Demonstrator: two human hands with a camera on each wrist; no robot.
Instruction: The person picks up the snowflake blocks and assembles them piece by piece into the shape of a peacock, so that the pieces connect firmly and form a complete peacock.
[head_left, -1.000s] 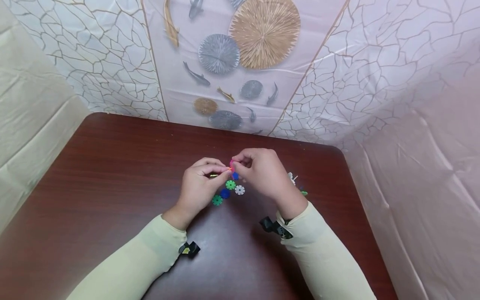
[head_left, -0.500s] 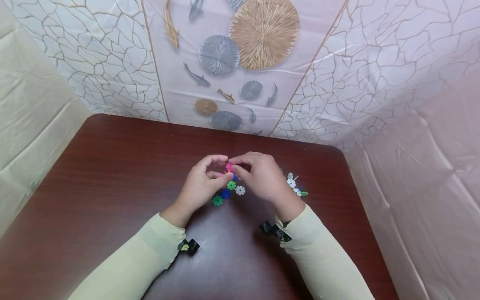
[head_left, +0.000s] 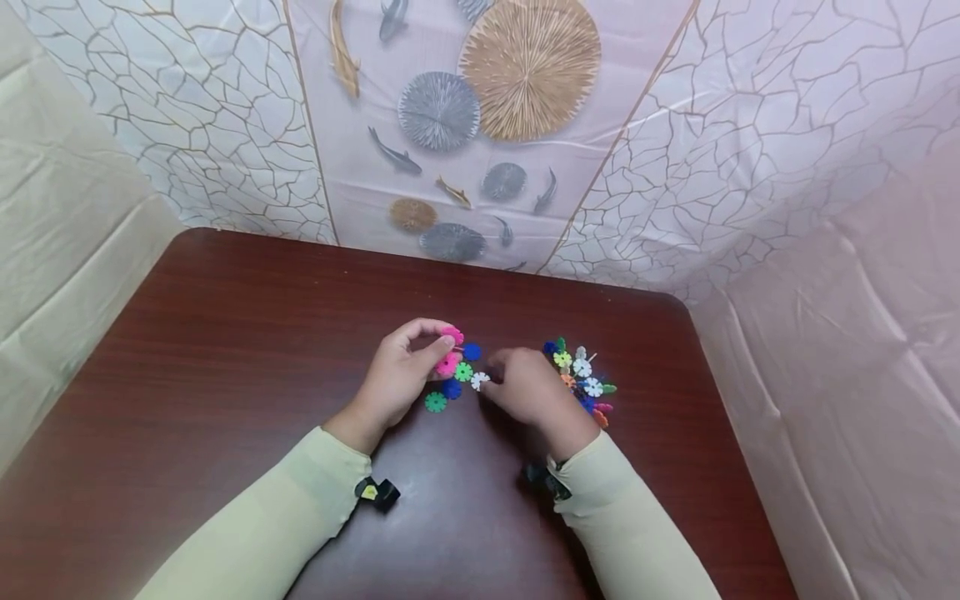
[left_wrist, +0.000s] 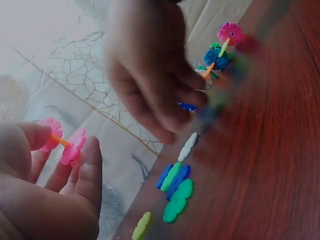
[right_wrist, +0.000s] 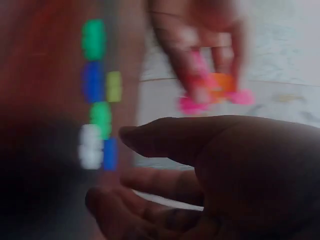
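Note:
Pinched in my left hand (head_left: 393, 367) is a small joined piece of pink flower-shaped discs (left_wrist: 75, 146) with an orange disc (left_wrist: 60, 140) linking them. My right hand (head_left: 528, 387) is low over the table, its fingertips beside a white disc (head_left: 478, 382). In the right wrist view the thumb and fingers stand apart with nothing between them. Around the white disc lie a light green disc (head_left: 462, 372), blue discs (head_left: 451, 388) and a darker green disc (head_left: 435, 402). A yellow disc (left_wrist: 141, 226) shows in the left wrist view, hidden behind my left hand from the head.
Right of my right hand sits a built cluster of many-coloured interlocked discs (head_left: 582, 367). The dark red-brown table (head_left: 262, 333) backs onto a patterned wall covering (head_left: 442, 192), with pale cloth along both sides.
Both hands were together at the pink piece. My right hand has let go and come down to the right, toward the white disc; my left hand keeps the piece, tilted to show both pink discs.

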